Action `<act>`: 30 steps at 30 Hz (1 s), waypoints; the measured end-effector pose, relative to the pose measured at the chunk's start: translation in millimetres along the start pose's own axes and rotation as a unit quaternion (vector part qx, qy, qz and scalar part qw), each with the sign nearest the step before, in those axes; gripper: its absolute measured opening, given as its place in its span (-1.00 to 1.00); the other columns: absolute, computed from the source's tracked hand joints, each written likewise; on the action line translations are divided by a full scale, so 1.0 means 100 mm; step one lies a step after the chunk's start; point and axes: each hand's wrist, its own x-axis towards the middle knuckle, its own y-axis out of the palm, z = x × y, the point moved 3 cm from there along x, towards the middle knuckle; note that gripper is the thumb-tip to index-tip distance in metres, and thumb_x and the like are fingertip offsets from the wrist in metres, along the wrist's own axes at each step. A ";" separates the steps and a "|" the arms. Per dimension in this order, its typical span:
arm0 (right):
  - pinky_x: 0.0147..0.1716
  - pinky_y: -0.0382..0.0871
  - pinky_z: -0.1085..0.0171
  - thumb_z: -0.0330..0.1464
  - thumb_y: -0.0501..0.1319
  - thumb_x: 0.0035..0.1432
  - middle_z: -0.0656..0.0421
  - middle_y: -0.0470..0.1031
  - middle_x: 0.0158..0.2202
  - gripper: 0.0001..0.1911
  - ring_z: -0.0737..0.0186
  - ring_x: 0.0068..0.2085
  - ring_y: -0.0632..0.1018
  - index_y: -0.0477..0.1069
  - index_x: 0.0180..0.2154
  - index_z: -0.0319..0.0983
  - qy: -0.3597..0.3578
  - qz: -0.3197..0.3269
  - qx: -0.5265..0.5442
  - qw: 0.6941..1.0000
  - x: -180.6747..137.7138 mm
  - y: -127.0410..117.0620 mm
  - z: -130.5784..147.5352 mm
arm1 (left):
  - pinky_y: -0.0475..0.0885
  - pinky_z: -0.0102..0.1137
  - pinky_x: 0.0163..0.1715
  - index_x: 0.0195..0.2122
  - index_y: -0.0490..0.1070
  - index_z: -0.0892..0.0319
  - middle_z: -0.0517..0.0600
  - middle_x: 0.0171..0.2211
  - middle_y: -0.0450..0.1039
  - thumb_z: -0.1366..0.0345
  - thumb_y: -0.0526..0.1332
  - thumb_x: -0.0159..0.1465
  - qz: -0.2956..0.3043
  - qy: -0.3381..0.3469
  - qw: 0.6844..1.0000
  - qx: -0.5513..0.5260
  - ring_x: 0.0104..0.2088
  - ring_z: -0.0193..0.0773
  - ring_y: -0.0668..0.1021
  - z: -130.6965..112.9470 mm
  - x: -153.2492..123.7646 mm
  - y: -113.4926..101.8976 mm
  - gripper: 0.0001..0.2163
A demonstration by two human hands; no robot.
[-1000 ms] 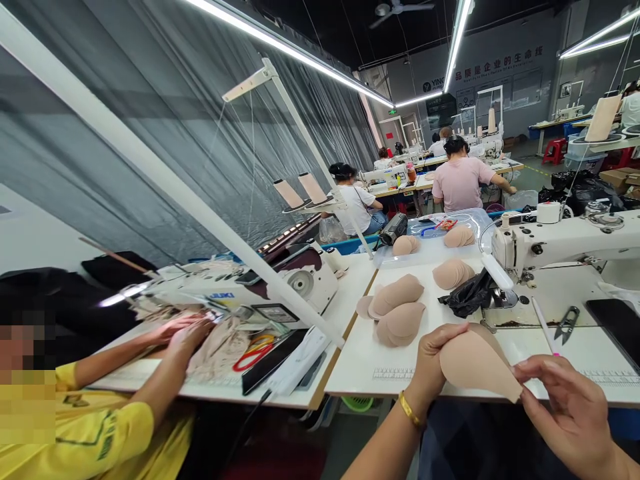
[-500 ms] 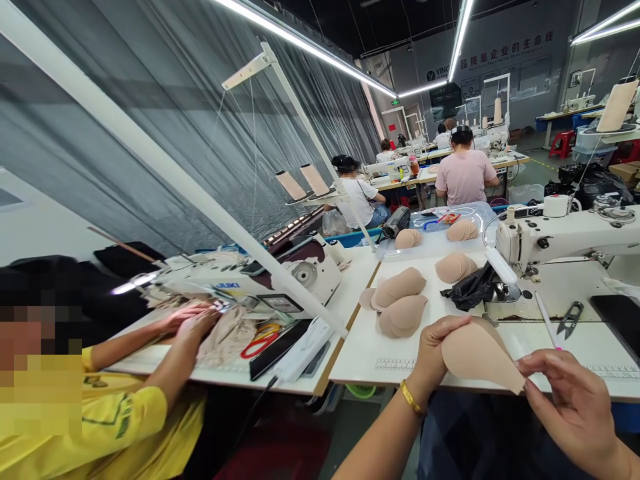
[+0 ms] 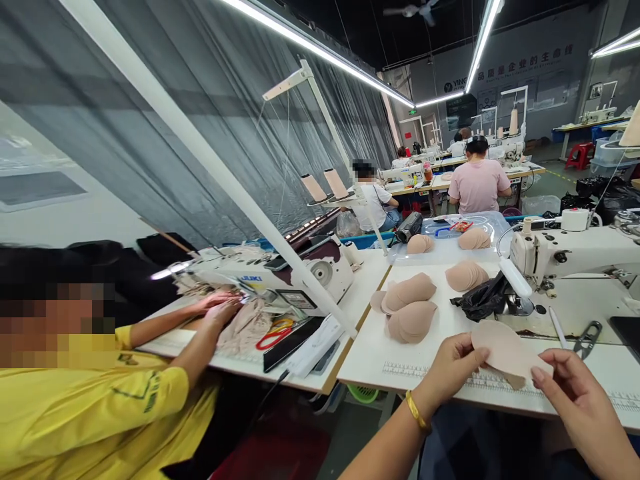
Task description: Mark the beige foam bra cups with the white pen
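A beige bra cup (image 3: 505, 348) is stretched between my two hands, just above the front edge of the table. My left hand (image 3: 453, 370) pinches its left end, thumb on top. Its right, narrower end is pinched between the thumb and fingers of my right hand (image 3: 575, 387). A small flap of beige fabric hangs under the cup's lower edge; whether it is a second layer I cannot tell. Left of my hands lie stacked bra cups (image 3: 411, 321), with another fanned stack (image 3: 466, 275) farther back. A white sewing machine (image 3: 575, 250) stands beyond my right hand.
Thread snips (image 3: 588, 340), a white pen (image 3: 557, 327) and a black plastic bag (image 3: 480, 300) lie near the machine. A clear tray (image 3: 445, 252) holds more cups at the back. To my left, a co-worker in a yellow shirt (image 3: 150, 400) sews at another machine (image 3: 250, 273).
The view has swung slightly, shifting the scene. The bra cup is now tilted flatter, and my left thumb has come onto its upper face. Both hands keep hold of it.
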 end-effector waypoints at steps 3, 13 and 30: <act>-0.27 0.67 0.23 0.05 0.37 0.33 0.16 0.67 -0.24 -0.59 0.08 -0.26 0.69 0.55 -0.03 -0.10 0.088 0.022 0.079 0.993 0.04 0.03 -0.17 | 0.39 -0.43 -0.38 -0.13 0.67 0.23 -0.08 -0.44 0.52 -0.05 0.52 0.19 0.014 -0.045 0.999 -0.028 -0.46 -0.35 0.47 0.05 -0.01 0.03 -0.57; -0.18 0.72 0.12 0.09 0.38 0.29 0.12 0.73 -0.18 -0.55 -0.03 -0.18 0.74 0.60 -0.02 -0.09 0.123 0.057 0.120 0.983 0.05 0.07 -0.25 | 0.39 -0.44 -0.45 -0.33 0.52 0.24 -0.02 -0.46 0.48 -0.14 0.39 0.17 -0.006 -0.084 0.990 -0.115 -0.46 -0.34 0.49 0.09 -0.03 0.02 -0.54; -0.12 0.51 0.23 -0.49 0.20 0.48 0.14 0.63 -0.15 -0.76 0.15 -0.15 0.62 0.57 0.01 -0.09 -0.405 -0.008 -0.214 0.889 0.23 0.04 0.26 | 0.54 -0.21 0.04 -0.08 0.69 0.15 0.06 -0.12 0.71 0.07 0.47 0.21 -0.057 -0.025 0.998 -0.029 -0.09 -0.11 0.66 0.04 0.35 -0.20 -0.67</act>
